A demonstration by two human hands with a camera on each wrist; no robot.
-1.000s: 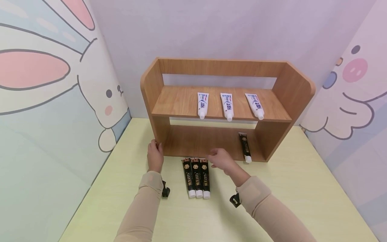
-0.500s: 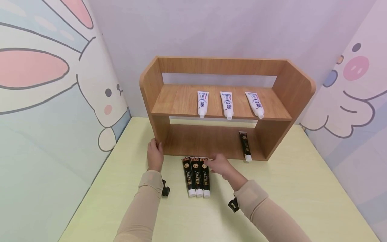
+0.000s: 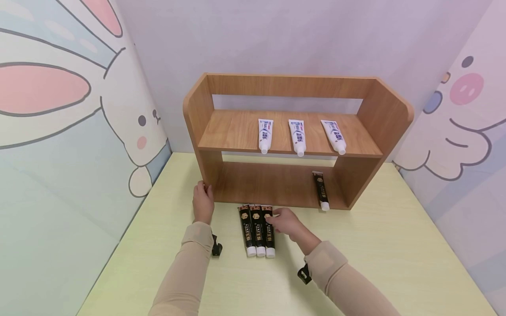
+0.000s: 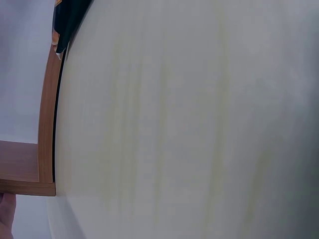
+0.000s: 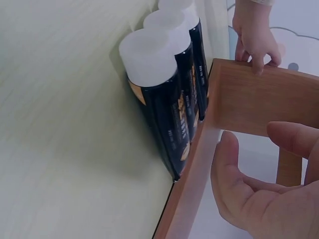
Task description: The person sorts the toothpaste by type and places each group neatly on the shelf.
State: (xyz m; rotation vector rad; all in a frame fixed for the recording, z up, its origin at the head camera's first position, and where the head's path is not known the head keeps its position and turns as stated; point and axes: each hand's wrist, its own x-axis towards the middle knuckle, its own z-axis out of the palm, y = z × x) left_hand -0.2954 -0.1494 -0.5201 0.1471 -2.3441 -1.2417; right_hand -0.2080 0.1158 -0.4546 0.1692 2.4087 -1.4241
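Observation:
Three black toothpaste tubes with white caps lie side by side on the table, caps toward me; the rightmost tube [image 3: 269,237] is nearest my right hand [image 3: 288,223]. The thumb and fingers of this hand are spread apart and curved, with nothing between them in the right wrist view. In the head view the fingertips overlap the upper part of that tube. My left hand [image 3: 203,204] grips the front edge of the left side panel of a wooden shelf [image 3: 245,184]; the right wrist view shows its fingers [image 5: 257,62] over the panel.
One more black toothpaste tube [image 3: 321,191] lies at the right on the lower board. Three white toothpaste tubes [image 3: 298,136] lie on the upper board, caps over its front edge. Cartoon-printed walls [image 3: 142,140] stand around the yellow-green table [image 3: 237,285].
My right hand has moved left and toward me, from the front edge of the lower board to the rightmost tube in the row. My left hand stays on the panel.

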